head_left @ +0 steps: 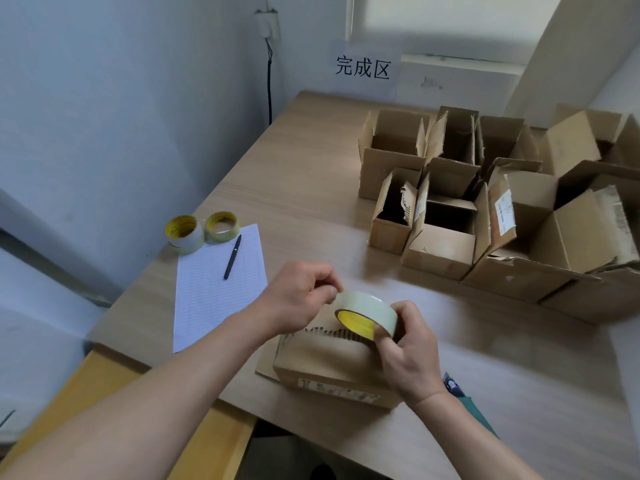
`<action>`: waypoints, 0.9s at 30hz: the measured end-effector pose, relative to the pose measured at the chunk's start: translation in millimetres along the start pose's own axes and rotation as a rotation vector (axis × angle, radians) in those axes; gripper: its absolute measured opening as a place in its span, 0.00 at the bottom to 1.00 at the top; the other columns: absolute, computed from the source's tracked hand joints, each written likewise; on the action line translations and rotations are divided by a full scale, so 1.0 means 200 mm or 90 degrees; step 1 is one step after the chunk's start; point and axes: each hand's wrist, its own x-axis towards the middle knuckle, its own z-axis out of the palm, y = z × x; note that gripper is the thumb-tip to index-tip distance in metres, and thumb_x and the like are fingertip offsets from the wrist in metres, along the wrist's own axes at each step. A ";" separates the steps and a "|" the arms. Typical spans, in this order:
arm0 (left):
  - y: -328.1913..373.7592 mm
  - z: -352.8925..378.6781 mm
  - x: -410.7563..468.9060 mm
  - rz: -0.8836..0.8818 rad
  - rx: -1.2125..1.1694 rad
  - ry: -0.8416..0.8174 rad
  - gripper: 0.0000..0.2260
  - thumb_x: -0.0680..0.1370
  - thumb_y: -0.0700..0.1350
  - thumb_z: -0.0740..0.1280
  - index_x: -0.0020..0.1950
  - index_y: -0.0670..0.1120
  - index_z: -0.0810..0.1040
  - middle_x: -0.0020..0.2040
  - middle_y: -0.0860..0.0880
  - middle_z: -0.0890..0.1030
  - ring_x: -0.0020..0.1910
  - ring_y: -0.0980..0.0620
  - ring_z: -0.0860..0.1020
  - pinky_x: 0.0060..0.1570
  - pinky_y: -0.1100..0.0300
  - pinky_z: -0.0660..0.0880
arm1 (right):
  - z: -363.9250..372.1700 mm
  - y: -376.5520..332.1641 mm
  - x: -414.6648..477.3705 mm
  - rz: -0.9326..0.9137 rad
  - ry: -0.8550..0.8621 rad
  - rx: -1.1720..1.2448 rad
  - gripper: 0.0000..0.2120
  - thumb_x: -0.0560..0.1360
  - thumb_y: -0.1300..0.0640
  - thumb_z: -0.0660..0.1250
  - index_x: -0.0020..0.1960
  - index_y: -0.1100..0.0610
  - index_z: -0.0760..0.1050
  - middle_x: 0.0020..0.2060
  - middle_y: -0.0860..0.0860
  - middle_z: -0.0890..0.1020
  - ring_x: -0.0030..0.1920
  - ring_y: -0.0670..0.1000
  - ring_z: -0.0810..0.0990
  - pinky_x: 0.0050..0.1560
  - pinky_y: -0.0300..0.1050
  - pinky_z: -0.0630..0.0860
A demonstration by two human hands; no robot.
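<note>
The right hand grips the tape roll. Its fingers curl round the rim and one pokes into the yellow middle. The left hand is curled too. Its thumb and finger pinch at the top of the roll, picking for the loose end. The roll is up in the air, just above a small box with its flaps down. The box sits near the front edge of the tabletop.

I think the job right now is to get the tape started so the box can be taped shut. The end could tear off thin if a nail slips. The tape could fold and stick to itself if it is pulled crooked. The box looks light and is close to the front edge, so a hard push might shove it off.

Left of the box lies a sheet of paper with a pen on it. The spare rolls sit at its far corner, by the left edge. A green thing lies under the right wrist; I cannot tell what it is. Many open boxes crowd the far right part. There is bare wood between them and the small box, and more to its right, so the hands have room to pull tape that way.
</note>
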 end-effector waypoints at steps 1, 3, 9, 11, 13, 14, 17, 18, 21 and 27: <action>-0.02 0.00 -0.03 -0.047 -0.038 0.031 0.10 0.76 0.35 0.67 0.40 0.48 0.80 0.34 0.46 0.81 0.33 0.54 0.75 0.37 0.57 0.74 | 0.01 -0.01 0.01 0.007 0.021 0.021 0.07 0.69 0.55 0.65 0.45 0.46 0.71 0.38 0.46 0.78 0.40 0.50 0.76 0.40 0.49 0.74; -0.09 0.01 -0.10 -0.132 -0.107 0.091 0.10 0.76 0.35 0.66 0.39 0.48 0.81 0.31 0.47 0.80 0.32 0.53 0.76 0.38 0.52 0.77 | 0.03 -0.02 0.01 0.017 0.055 0.071 0.05 0.72 0.53 0.64 0.47 0.46 0.72 0.39 0.45 0.79 0.40 0.47 0.77 0.39 0.45 0.75; -0.27 0.03 -0.27 -0.277 -0.127 0.183 0.10 0.77 0.36 0.66 0.40 0.48 0.82 0.31 0.52 0.80 0.31 0.56 0.76 0.37 0.61 0.74 | 0.08 -0.01 -0.04 -0.151 -0.001 -0.106 0.15 0.70 0.59 0.64 0.56 0.53 0.75 0.45 0.48 0.79 0.44 0.42 0.71 0.51 0.34 0.68; -0.32 0.04 -0.29 -0.299 -0.137 0.198 0.11 0.77 0.36 0.66 0.40 0.48 0.83 0.32 0.51 0.80 0.33 0.55 0.77 0.38 0.61 0.74 | 0.10 -0.02 -0.05 -0.181 -0.037 -0.133 0.21 0.69 0.61 0.65 0.61 0.52 0.72 0.49 0.50 0.80 0.48 0.45 0.73 0.54 0.37 0.69; -0.37 0.05 -0.29 -0.318 -0.148 0.208 0.11 0.77 0.35 0.65 0.40 0.48 0.83 0.34 0.51 0.81 0.35 0.54 0.78 0.41 0.59 0.76 | 0.12 -0.02 -0.05 -0.216 -0.051 -0.145 0.23 0.69 0.60 0.66 0.64 0.51 0.69 0.51 0.52 0.80 0.50 0.50 0.75 0.54 0.39 0.69; -0.39 0.05 -0.29 -0.329 -0.156 0.206 0.12 0.77 0.35 0.65 0.40 0.48 0.83 0.35 0.51 0.82 0.36 0.53 0.78 0.43 0.56 0.78 | 0.12 -0.01 -0.06 -0.233 -0.055 -0.152 0.24 0.69 0.58 0.66 0.64 0.53 0.69 0.51 0.52 0.80 0.51 0.50 0.75 0.55 0.39 0.68; -0.44 0.06 -0.30 -0.351 -0.176 0.193 0.13 0.77 0.35 0.65 0.41 0.50 0.83 0.37 0.49 0.83 0.37 0.52 0.79 0.47 0.53 0.79 | 0.12 -0.01 -0.06 -0.265 -0.103 -0.210 0.22 0.68 0.50 0.64 0.61 0.55 0.72 0.50 0.51 0.80 0.50 0.51 0.75 0.55 0.45 0.72; -0.45 0.07 -0.31 -0.355 -0.177 0.189 0.13 0.77 0.35 0.65 0.42 0.51 0.83 0.37 0.49 0.82 0.37 0.52 0.78 0.46 0.54 0.79 | 0.12 -0.01 -0.05 -0.282 -0.117 -0.247 0.19 0.69 0.49 0.64 0.57 0.55 0.74 0.48 0.51 0.79 0.48 0.52 0.75 0.53 0.48 0.74; -0.48 0.08 -0.31 -0.346 -0.175 0.189 0.12 0.78 0.35 0.64 0.48 0.49 0.83 0.35 0.50 0.81 0.37 0.52 0.78 0.46 0.54 0.79 | 0.13 -0.01 -0.04 -0.299 -0.133 -0.314 0.11 0.72 0.48 0.62 0.45 0.56 0.73 0.40 0.51 0.76 0.41 0.53 0.72 0.49 0.52 0.74; -0.49 0.06 -0.26 -0.315 -0.185 0.218 0.12 0.77 0.34 0.61 0.46 0.49 0.79 0.30 0.52 0.75 0.35 0.50 0.76 0.46 0.47 0.79 | 0.14 0.00 -0.05 -0.265 -0.118 -0.303 0.09 0.73 0.49 0.59 0.41 0.55 0.68 0.35 0.50 0.72 0.37 0.51 0.65 0.48 0.49 0.69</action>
